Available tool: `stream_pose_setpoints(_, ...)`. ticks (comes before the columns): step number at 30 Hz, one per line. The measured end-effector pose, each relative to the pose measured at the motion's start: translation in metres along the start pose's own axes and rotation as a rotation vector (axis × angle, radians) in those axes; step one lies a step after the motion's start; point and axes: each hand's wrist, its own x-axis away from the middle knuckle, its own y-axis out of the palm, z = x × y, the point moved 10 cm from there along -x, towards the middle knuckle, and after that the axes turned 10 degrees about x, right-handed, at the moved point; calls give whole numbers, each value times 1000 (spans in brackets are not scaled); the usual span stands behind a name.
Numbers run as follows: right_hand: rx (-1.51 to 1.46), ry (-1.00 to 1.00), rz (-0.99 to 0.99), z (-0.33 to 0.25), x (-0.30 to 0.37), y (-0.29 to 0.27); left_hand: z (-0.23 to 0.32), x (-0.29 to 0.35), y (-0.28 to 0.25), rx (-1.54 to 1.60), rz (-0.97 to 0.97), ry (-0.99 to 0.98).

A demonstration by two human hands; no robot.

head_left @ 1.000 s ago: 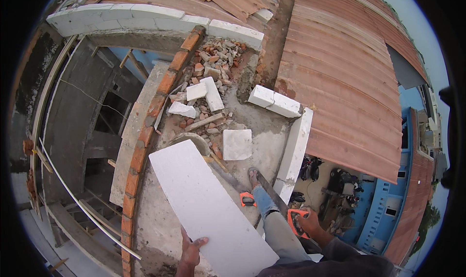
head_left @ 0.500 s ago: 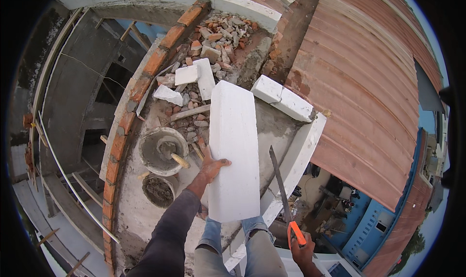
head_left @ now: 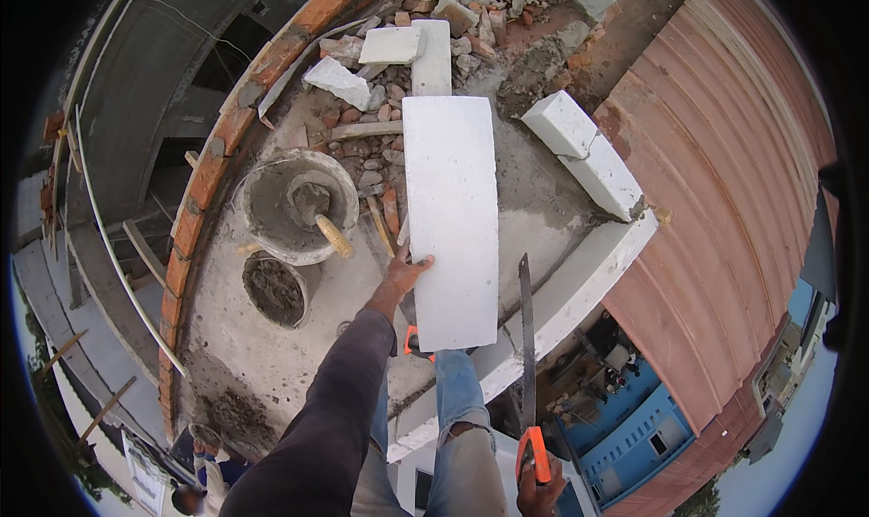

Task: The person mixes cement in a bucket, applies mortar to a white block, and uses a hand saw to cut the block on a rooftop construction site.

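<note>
A long white lightweight concrete block [head_left: 451,218] stands in front of my legs, its broad face toward me. My left hand [head_left: 399,280] grips its left edge, thumb on the face and the other fingers partly hidden behind the side. To the right, my right hand [head_left: 540,492] is closed around the orange handle of a handsaw [head_left: 528,354]. The saw's blade points away from me, beside the block and apart from it. Another orange item [head_left: 415,341] shows partly behind the block's lower left corner.
On the left are a mortar bucket [head_left: 262,205] with a wooden-handled tool and a smaller bucket [head_left: 276,291]. Rubble [head_left: 480,19] and white block pieces [head_left: 392,44] lie beyond. A brick edge [head_left: 186,236] borders a drop; low block walls [head_left: 579,291] and a metal roof [head_left: 724,200] lie right.
The block has turned so mainly one broad face shows. My right hand and saw sit slightly lower and nearer. The view has shifted, and a person now shows at lower left.
</note>
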Motion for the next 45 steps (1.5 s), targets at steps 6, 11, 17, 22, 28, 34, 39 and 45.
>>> stream_pose_setpoints(6, 60, -319, 165, -108, 22, -3, -24, 72, -20, -286, -214, 14)
stream_pose_setpoints(11, -354, -112, -3, -145, 76, 39, -108, 220, -41, -268, -421, -68)
stream_pose_setpoints(17, -817, 32, -34, -167, 148, 70, -270, 483, -88, -686, -809, -367)
stream_pose_setpoints(22, -860, 106, -9, -141, 174, 73, -294, 599, -150, -462, -1012, -440)
stream_pose_setpoints(28, -1220, 374, -278, -84, 203, 134, -312, 613, -184, -427, -831, -583)
stream_pose_setpoints(34, -1275, 602, -624, -57, 279, 236, -317, 596, -206, 108, -92, -750)
stream_pose_setpoints(39, -1453, 667, -747, -74, 331, 288, -285, 594, -194, 829, -224, -559)
stream_pose_setpoints(45, -1581, 781, -887, -97, 355, 318, -262, 589, -220, 869, 12, -414)
